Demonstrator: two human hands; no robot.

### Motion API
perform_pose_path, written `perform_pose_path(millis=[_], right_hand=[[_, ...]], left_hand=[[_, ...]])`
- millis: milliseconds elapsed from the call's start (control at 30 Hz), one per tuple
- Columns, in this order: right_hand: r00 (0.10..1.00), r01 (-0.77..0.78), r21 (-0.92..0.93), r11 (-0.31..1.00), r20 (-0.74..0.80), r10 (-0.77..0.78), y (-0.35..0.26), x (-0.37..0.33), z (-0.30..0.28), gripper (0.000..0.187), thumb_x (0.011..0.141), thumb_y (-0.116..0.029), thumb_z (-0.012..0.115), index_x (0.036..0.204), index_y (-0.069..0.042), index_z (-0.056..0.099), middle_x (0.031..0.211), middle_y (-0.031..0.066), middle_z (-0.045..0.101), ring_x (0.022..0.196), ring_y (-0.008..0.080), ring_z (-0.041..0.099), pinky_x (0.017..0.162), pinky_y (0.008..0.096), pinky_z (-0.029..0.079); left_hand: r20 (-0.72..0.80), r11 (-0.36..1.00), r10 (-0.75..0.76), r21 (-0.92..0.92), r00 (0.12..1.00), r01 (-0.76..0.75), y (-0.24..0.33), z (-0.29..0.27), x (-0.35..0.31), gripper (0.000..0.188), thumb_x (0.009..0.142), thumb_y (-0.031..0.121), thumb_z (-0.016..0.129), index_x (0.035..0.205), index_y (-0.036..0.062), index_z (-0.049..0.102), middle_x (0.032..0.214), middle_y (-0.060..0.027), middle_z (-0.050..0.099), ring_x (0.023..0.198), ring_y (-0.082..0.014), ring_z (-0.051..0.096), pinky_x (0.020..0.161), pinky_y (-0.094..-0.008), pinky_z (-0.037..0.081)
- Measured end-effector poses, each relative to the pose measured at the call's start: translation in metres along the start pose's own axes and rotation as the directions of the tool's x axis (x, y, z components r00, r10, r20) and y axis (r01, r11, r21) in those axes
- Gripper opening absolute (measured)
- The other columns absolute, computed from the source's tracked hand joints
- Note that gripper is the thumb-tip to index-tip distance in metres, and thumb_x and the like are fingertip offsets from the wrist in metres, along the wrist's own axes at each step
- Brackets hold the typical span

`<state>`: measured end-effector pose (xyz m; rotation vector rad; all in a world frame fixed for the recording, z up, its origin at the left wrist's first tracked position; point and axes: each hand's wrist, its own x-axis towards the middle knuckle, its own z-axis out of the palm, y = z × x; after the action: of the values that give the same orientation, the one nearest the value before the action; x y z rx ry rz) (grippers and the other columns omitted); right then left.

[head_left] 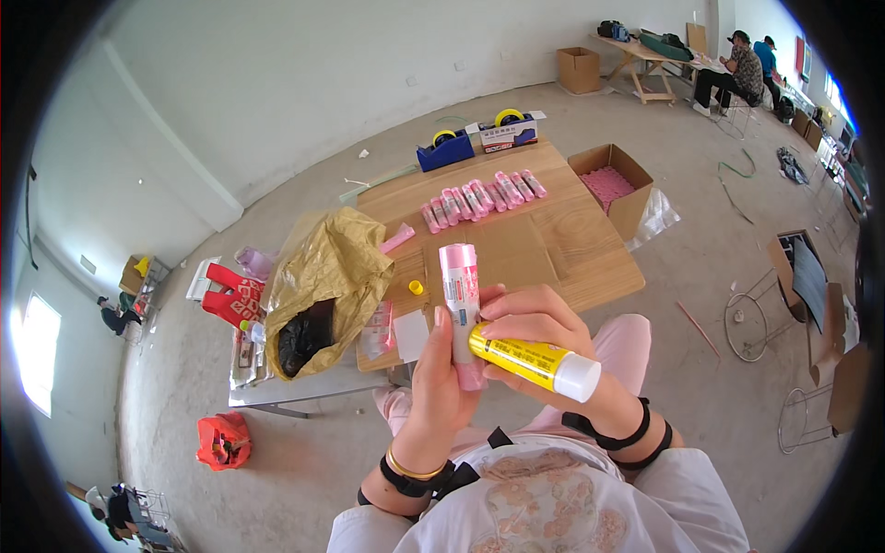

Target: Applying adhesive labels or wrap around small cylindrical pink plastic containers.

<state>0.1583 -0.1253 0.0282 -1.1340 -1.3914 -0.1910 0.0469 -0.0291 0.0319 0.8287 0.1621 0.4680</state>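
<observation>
My left hand (431,378) is closed round a pink roll (459,272) with a printed label, held upright above the table's near edge. In my right hand (546,321) is a yellow glue stick (521,355) with a white base; its far end meets the roll's side near my left thumb. Whether its tip touches the label I cannot tell. A small yellow cap (416,288) stands on the wooden table (590,249), left of the roll. Further back lies a row of several similar pink rolls (479,198), and a single pink roll (397,239) lies apart beside the golden bag.
A crumpled golden plastic bag (355,253) covers the table's left side. Two tape dispensers (445,150) stand at the back edge. An open carton of pink rolls (636,207) sits at the right. An orange bag (223,441) is on the floor; other people sit far off.
</observation>
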Motion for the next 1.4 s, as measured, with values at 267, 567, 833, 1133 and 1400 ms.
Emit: perform_pose_path(millis=[267,567,833,1133,1400], right_hand=[[0.995,-0.097,-0.003,0.995,-0.029,0.097,0.005,0.018,-0.009,0.034,0.071,-0.007,0.073,0.101,-0.008,0.057,0.102,0.0108,0.056,0.093,0.0277,0.058,0.077,0.0340,0.048],[0.825,-0.298,0.742,0.601,-0.116,0.553,0.005,0.023,-0.012,0.032,0.073,-0.004,0.071,0.103,-0.003,0.058,0.101,0.0105,0.056,0.095,0.0273,0.057,0.083,0.0366,0.047],[0.993,-0.099,-0.039,0.994,-0.071,0.096,0.021,0.031,-0.019,0.031,0.073,-0.007,0.073,0.101,-0.005,0.059,0.097,0.0081,0.058,0.093,0.0239,0.055,0.081,0.0331,0.045],[0.977,-0.178,0.055,0.983,-0.109,0.183,0.012,0.030,-0.024,0.032,0.072,-0.003,0.073,0.099,-0.002,0.058,0.099,0.0083,0.059,0.093,0.0221,0.056,0.083,0.0332,0.045],[0.924,-0.291,0.231,0.928,-0.183,0.335,0.012,0.021,-0.017,0.029,0.072,-0.003,0.074,0.097,-0.002,0.060,0.095,0.0087,0.059,0.084,0.0168,0.059,0.074,0.0295,0.048]], left_hand=[[0.009,0.996,-0.091,-0.003,0.996,0.091,-0.010,-0.016,0.003,0.042,0.096,0.047,0.036,0.111,0.0105,0.050,0.091,-0.0002,0.054,0.078,-0.0114,0.053,0.070,-0.0288,0.044],[0.114,0.992,-0.107,-0.049,0.988,0.113,-0.006,-0.014,0.000,0.037,0.099,0.039,0.033,0.107,0.0067,0.048,0.082,-0.0026,0.047,0.068,-0.0120,0.041,0.063,-0.0278,0.036],[0.130,0.992,-0.124,0.005,0.984,0.125,-0.009,-0.024,0.005,0.041,0.099,0.038,0.032,0.110,0.0021,0.047,0.081,-0.0030,0.046,0.068,-0.0129,0.041,0.064,-0.0271,0.035],[0.109,0.987,-0.146,0.083,0.983,0.138,-0.005,-0.020,0.008,0.058,0.096,0.044,0.034,0.126,-0.0059,0.039,0.076,-0.0021,0.045,0.060,-0.0107,0.039,0.059,-0.0265,0.034],[0.111,0.992,-0.127,0.032,0.986,0.124,-0.003,-0.029,0.019,0.058,0.097,0.043,0.031,0.133,-0.0015,0.036,0.079,-0.0018,0.047,0.066,-0.0126,0.042,0.064,-0.0265,0.035]])
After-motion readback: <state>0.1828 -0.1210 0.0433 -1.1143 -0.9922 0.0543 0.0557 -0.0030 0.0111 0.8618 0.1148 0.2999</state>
